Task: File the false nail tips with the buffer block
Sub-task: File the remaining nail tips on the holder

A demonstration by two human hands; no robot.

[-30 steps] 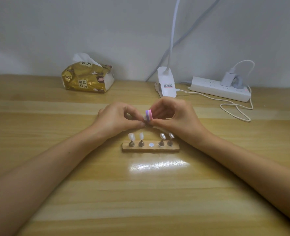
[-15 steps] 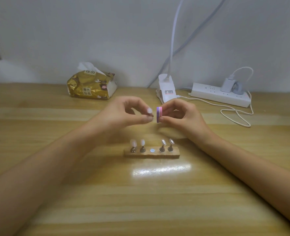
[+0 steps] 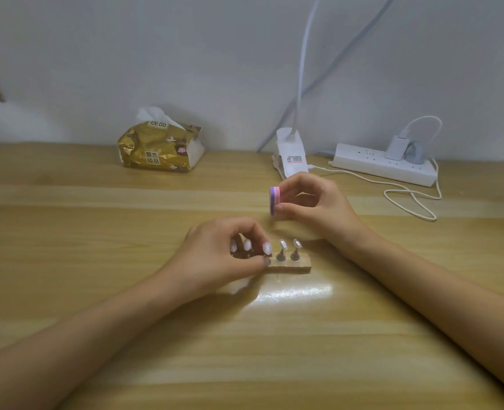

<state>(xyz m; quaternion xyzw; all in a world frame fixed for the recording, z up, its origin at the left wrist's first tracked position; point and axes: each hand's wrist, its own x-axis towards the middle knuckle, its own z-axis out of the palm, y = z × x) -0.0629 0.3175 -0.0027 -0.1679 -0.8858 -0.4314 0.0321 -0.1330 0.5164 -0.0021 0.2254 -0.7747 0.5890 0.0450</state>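
Observation:
A small wooden stand (image 3: pixel 299 265) lies mid-table with false nail tips on metal pegs. Two clear tips (image 3: pixel 288 244) stand free on its right half. My left hand (image 3: pixel 221 258) is down over the stand's left half, thumb and forefinger pinching the peg of a white nail tip (image 3: pixel 266 248) at the middle slot; two more white tips (image 3: pixel 240 245) show behind its fingers. My right hand (image 3: pixel 316 204) hovers above and behind the stand, pinching the pink and purple buffer block (image 3: pixel 274 200) upright between thumb and fingers.
A gold tissue pack (image 3: pixel 160 149) sits at the back left by the wall. A white clip lamp base (image 3: pixel 291 153) stands behind my right hand. A white power strip (image 3: pixel 384 168) with a plug and looping cable (image 3: pixel 410 199) lies at the back right.
My left hand has come down from beside the buffer block to the stand with the white tip. My right hand has lifted slightly away with the block.

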